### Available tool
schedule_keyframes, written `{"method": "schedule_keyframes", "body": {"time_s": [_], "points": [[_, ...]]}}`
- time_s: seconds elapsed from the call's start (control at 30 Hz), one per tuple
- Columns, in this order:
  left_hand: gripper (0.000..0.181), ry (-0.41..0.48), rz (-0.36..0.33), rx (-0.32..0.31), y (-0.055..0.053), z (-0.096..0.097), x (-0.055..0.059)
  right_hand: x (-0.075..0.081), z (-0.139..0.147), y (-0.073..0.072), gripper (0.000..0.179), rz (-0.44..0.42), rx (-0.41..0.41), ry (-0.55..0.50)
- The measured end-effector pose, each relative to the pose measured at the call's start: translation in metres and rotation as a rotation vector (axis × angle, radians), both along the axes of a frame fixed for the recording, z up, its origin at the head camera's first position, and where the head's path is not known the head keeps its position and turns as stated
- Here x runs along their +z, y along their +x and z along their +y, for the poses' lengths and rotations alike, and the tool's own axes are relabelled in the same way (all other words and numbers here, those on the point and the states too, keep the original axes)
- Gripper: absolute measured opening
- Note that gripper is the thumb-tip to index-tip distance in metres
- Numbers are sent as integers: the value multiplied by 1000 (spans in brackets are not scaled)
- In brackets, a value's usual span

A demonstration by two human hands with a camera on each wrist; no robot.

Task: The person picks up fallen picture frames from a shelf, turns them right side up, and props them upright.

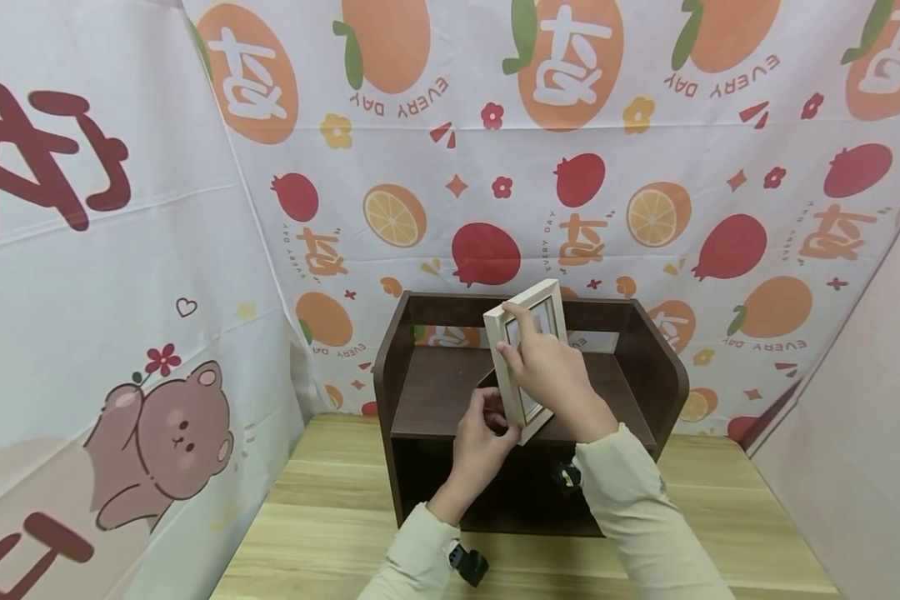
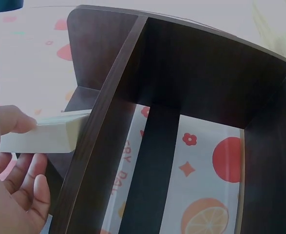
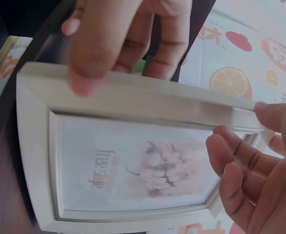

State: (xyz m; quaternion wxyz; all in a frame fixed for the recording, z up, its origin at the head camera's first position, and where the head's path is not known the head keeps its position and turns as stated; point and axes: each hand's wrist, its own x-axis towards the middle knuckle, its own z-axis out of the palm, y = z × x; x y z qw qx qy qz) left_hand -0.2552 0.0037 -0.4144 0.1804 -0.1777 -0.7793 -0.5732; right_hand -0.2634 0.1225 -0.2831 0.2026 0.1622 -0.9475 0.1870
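Observation:
A cream picture frame (image 1: 501, 375) stands tilted over the upper board of a dark brown desktop shelf (image 1: 442, 379). My left hand (image 1: 480, 446) pinches its lower end; in the right wrist view the left thumb (image 3: 86, 78) presses the frame's edge, with other fingers behind. Near the upper end, my right hand (image 1: 551, 371) grips the same long edge, its remaining fingers curled before the glazed front. Behind the glazing is a print (image 3: 167, 168) of pale pink flowers with lettering. In the left wrist view only the frame's cream edge (image 2: 40, 139) shows, beside the shelf's side panel.
The shelf stands on a light wood-grain table (image 1: 322, 483) and has a dark open compartment (image 1: 487, 492) below. Fruit-print cloth (image 1: 435, 158) hangs behind it. A bear-print cloth (image 1: 180, 433) hangs at the left, and a pale panel (image 1: 855, 400) borders the right.

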Motion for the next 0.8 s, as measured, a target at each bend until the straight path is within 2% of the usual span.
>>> {"method": "schedule_keyframes", "body": {"time_s": [0.13,0.3,0.43,0.8], "points": [[43,-6,-25,1,1,-4,3,7,1,-2,61,-21,-7,25],[43,-6,-49,-35,-1,-12,4,13,3,-7,64,-73,-9,42],[43,-4,-65,-66,-3,-19,6,16,6,-12,61,-74,-19,52],[42,-45,-113,-85,-7,-34,8,18,23,-28,50,-58,-136,29]]}}
